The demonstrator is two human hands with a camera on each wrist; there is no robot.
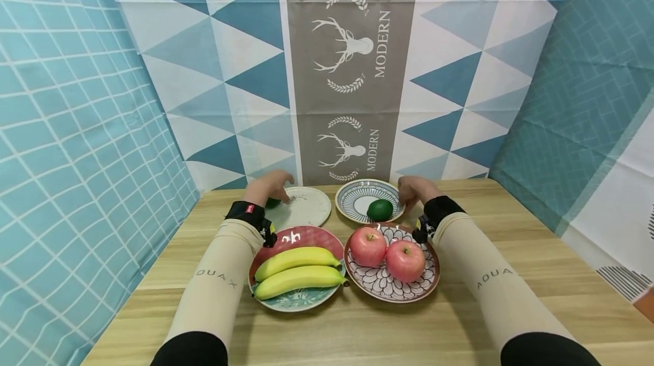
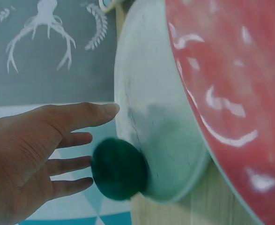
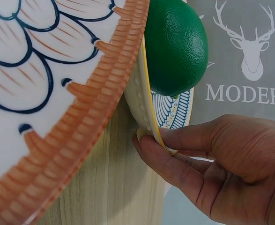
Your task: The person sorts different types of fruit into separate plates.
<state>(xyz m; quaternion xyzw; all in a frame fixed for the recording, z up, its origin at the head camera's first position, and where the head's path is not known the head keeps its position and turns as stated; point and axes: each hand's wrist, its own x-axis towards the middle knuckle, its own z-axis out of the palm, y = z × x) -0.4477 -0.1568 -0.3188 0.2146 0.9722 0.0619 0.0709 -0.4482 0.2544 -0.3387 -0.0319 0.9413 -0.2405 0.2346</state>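
My left hand [image 1: 269,186] reaches over the left part of a white plate [image 1: 309,207]. In the left wrist view its fingers are extended and the thumb stands apart, with a blurred dark green lime [image 2: 119,168] just beyond the fingertips, overlapping the plate's edge. My right hand [image 1: 416,189] pinches the rim of a shallow dish [image 1: 356,196] with blue line patterns; thumb and fingers lie on either side of that rim in the right wrist view. Inside this dish sits another green lime [image 3: 177,47], toward its front right.
Nearer to me, a red and teal plate [image 1: 301,302] carries two bananas [image 1: 301,282]. Beside it, a brown-rimmed plate [image 1: 393,296] with petal patterns holds two red apples [image 1: 405,261]. All stand on a wooden table [image 1: 378,335], with a patterned wall covering [image 1: 352,88] behind.
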